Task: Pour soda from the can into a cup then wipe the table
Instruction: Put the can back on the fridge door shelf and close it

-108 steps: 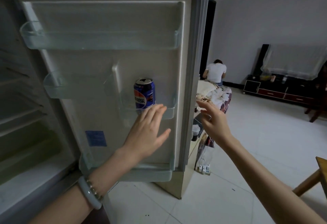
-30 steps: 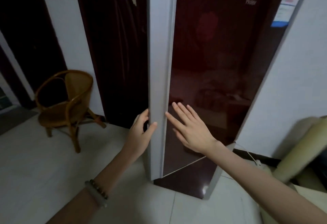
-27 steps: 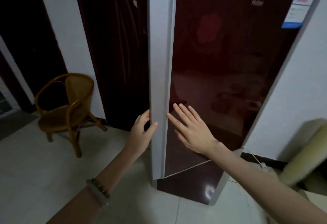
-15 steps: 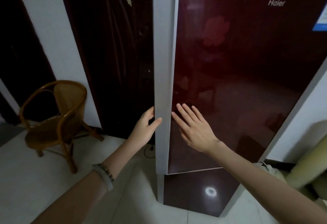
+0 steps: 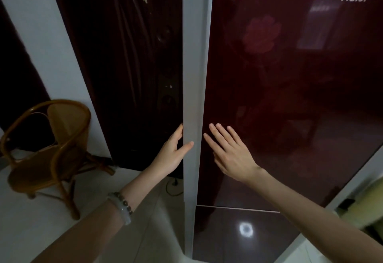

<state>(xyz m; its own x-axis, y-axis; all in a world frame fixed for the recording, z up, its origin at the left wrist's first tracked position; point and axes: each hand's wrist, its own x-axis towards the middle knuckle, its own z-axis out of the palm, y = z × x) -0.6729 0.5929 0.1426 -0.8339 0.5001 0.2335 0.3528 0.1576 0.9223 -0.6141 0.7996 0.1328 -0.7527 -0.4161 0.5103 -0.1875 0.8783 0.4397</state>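
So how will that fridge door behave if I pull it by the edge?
The fridge door probably moves as one rigid, fairly heavy panel: it's tall and flat. Its glossy front shows reflections, so the flat right hand may slip there. The left hand, curled round the white edge, likely holds better.

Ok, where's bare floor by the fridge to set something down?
Bare tile between the wicker chair and the fridge door's white edge. Tight at the door's foot, where a cable lies. The chair seat is bare.
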